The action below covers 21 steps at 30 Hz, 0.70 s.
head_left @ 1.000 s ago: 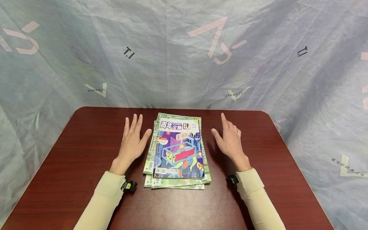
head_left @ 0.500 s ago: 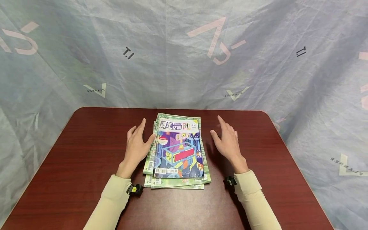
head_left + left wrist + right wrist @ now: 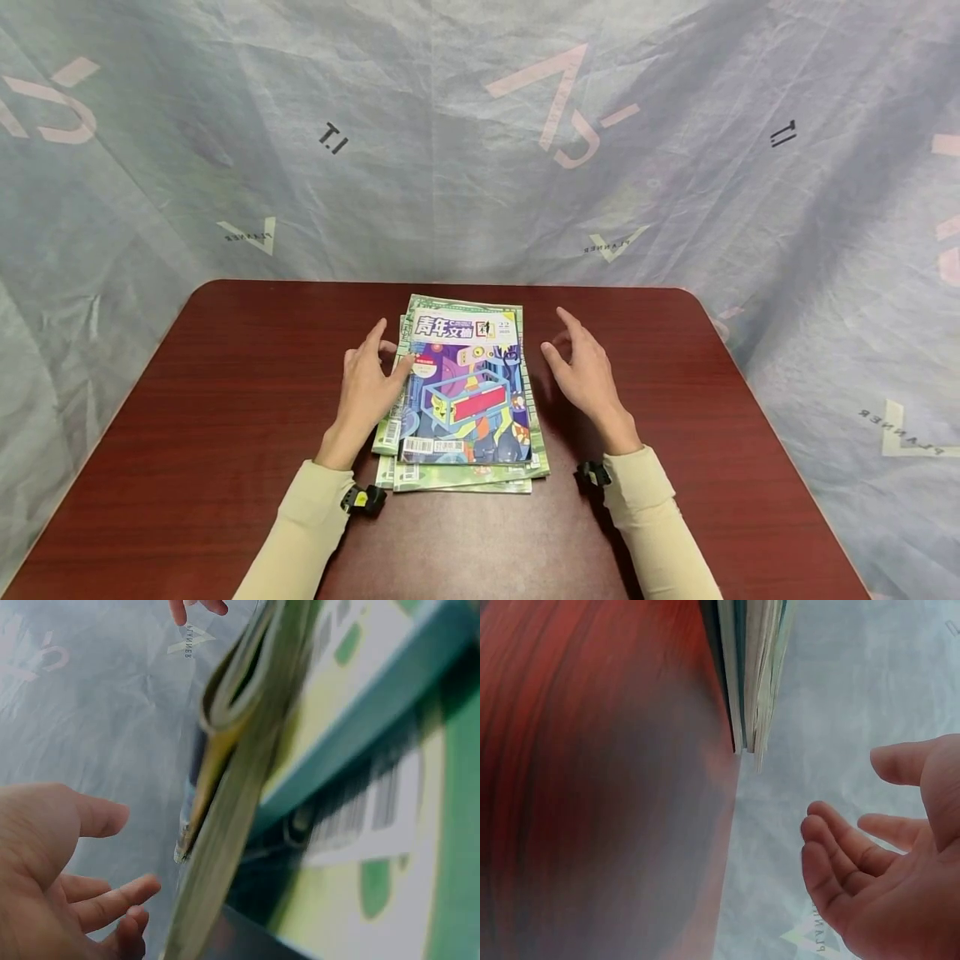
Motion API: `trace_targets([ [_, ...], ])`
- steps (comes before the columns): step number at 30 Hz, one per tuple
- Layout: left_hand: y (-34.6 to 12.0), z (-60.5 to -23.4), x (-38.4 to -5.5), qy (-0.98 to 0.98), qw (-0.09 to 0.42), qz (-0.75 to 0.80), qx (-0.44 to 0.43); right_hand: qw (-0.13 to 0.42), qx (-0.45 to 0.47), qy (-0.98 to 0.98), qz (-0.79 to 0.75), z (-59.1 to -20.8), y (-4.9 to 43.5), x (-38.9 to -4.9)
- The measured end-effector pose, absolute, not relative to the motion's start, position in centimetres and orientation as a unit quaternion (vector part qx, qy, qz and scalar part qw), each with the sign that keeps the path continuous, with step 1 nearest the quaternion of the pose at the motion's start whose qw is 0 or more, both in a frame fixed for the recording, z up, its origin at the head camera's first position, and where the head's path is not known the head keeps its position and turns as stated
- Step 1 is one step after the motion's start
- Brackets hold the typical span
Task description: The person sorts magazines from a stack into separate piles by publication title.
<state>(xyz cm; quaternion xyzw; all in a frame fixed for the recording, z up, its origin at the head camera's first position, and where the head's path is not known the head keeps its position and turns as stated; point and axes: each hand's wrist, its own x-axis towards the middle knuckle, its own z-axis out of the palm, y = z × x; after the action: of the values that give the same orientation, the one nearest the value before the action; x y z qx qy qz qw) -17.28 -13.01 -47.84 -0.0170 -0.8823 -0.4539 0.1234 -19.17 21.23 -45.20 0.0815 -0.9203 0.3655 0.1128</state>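
Observation:
A stack of several magazines lies in the middle of the table, its edges uneven. On top is a magazine with a purple and blue cover (image 3: 465, 400); green-bordered magazines (image 3: 480, 477) stick out beneath it. My left hand (image 3: 366, 392) hovers by the stack's left side, its thumb over the edge in the head view. In the left wrist view, a gap shows between the left fingers (image 3: 105, 904) and the page edges (image 3: 225, 847). To the right of the stack is my right hand (image 3: 588, 375), fingers loosely bent, apart from the page edges (image 3: 754, 675) in the right wrist view.
The dark red wooden table (image 3: 225, 375) has rounded far corners. Behind it and at its sides hangs a grey printed cloth (image 3: 420, 167). Each wrist wears a small black camera, such as the left one (image 3: 365, 500).
My left hand has moved right to the stack's left edge, and its spread fingers have bent. My right hand has shifted slightly left, toward the stack. The magazines have stayed in place.

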Motion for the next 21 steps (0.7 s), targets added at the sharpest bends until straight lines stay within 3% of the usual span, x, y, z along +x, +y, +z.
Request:
trace_targets([
  [3,-13.5,-50.5,-18.5,-0.883,0.133,-0.449,-0.024,0.104,0.087,-0.921,0.366,-45.2,20.9,-19.1],
  [7,-13.1,-49.8,-18.2,-0.89,0.107,-0.443,-0.014,0.089,0.101,-0.919,0.37,-45.3,20.7,-19.0],
  [10,-12.4,-47.1,-17.0,-0.889,0.082,-0.45,-0.005,0.078,0.111,-0.917,0.375,-45.5,20.6,-18.8],
  [21,-12.5,-46.8,-16.9,-0.896,0.061,-0.44,-0.009,0.012,0.122,-0.904,0.409,-45.5,20.3,-18.5],
])
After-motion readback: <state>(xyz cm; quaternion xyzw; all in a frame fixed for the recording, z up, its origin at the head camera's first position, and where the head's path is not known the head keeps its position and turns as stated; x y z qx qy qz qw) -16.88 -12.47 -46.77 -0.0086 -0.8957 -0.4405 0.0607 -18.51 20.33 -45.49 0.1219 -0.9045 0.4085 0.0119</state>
